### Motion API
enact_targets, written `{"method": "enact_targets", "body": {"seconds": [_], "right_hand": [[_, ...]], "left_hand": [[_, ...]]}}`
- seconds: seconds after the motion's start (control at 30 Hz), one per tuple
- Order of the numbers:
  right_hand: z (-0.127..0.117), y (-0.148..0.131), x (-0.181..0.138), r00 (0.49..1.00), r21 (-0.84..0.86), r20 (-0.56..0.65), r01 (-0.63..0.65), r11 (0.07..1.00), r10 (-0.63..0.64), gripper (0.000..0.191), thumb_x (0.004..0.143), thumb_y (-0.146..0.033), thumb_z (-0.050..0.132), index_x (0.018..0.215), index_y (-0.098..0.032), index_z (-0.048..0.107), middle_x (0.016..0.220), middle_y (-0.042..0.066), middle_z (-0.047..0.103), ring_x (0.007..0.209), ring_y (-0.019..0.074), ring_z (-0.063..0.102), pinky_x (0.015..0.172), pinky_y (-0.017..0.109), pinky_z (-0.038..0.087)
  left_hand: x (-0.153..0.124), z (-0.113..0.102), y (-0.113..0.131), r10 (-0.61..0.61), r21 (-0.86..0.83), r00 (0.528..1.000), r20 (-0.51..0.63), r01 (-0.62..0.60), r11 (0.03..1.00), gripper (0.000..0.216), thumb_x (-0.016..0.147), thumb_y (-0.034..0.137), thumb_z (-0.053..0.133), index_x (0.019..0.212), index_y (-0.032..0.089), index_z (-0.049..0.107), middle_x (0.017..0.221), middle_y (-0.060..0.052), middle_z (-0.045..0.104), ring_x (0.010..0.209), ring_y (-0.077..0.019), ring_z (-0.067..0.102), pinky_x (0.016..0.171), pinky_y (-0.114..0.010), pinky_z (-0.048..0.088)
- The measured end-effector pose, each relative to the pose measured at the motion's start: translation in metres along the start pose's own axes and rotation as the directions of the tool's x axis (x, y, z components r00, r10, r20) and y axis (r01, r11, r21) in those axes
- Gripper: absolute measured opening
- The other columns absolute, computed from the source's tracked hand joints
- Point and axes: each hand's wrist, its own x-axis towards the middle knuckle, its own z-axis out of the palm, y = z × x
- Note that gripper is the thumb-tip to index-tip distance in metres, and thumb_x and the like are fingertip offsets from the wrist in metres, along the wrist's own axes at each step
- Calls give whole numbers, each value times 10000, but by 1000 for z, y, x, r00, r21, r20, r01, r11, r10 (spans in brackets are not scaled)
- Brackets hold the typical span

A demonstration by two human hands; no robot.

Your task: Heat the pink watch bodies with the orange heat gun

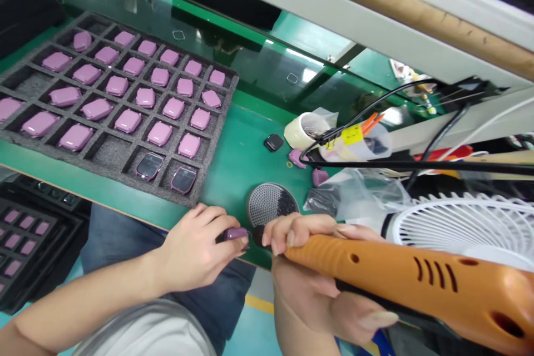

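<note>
Between the thumb and fingers of my left hand (pixel 204 247) is a purple smartwatch case (pixel 236 233), held at the table's front edge. My right hand (pixel 311 267) wraps round an orange electric screwdriver (pixel 400 272), whose dark nose points left at the case. Whether the bit touches the case I cannot tell. Just beyond both hands sits a round grey screw dish (pixel 267 203), with small black screws along its right side. To the left lies a dark foam tray (pixel 112 161) with several purple watch cases, two of them screen up in the near right corner.
Farther back are a black watch part (pixel 273 142), a cream cup (pixel 306 129) and loose purple pieces (pixel 320 177). A white fan (pixel 463 228) and clear plastic bags (pixel 362 194) stand at the right. A black cable (pixel 417 165) crosses there. More trays (pixel 25 233) are stacked lower left.
</note>
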Motion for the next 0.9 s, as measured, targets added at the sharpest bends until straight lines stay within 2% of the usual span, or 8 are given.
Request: {"method": "enact_targets", "body": {"seconds": [0.1,0.27,0.33,0.47,0.6,0.77,0.9], "right_hand": [[3,5,-2,1000,-29,2,8,1000,-8,513,936,-793,715,1233,-375,684,822,-56,627,576,162,566,520,349,545],[5,8,-4,1000,17,-21,22,1000,-22,482,947,-763,726,1224,-369,716,800,-52,638,555,168,552,486,340,508],[5,6,-3,1000,15,2,11,1000,-11,486,933,-755,755,1229,-372,716,815,-54,644,568,167,558,503,342,515],[3,1,0,998,13,54,-44,999,43,492,967,-785,686,1221,-363,707,834,-50,648,587,158,566,537,335,527],[0,-2,3,994,24,70,-83,996,81,528,935,-797,721,1221,-353,706,842,-47,663,587,159,573,533,329,525],[0,0,3,996,-15,64,-57,998,58,592,989,-865,543,1200,-333,696,809,-34,651,575,170,583,523,347,532],[0,2,2,998,-32,46,-38,999,40,639,974,-904,509,1213,-342,698,791,-44,627,548,157,531,503,329,496]], "left_hand": [[1,0,0,1,4,1000,0,-1,1000,153,1106,304,723,1238,247,773,1233,-64,798,1113,-255,675,847,-429,479],[3,-2,1,10,13,1000,-3,-10,1000,128,1104,297,718,1202,242,779,1207,-57,799,1093,-250,671,834,-425,470],[3,-2,0,8,13,1000,-1,-8,1000,135,1100,300,725,1209,244,781,1202,-58,798,1095,-249,671,835,-421,469],[3,-1,0,14,8,1000,-12,-14,1000,137,1093,303,733,1207,243,781,1207,-55,799,1091,-255,671,831,-421,460],[3,0,0,14,5,1000,-22,-14,1000,139,1097,305,729,1209,242,781,1203,-54,799,1092,-257,671,824,-424,455],[3,0,0,11,16,1000,-6,-11,1000,131,1092,306,730,1192,245,789,1185,-68,786,1084,-244,666,829,-401,459],[3,1,1,3,4,1000,-5,-3,1000,124,1099,301,713,1177,244,791,1181,-66,788,1069,-247,663,834,-399,459]]}}
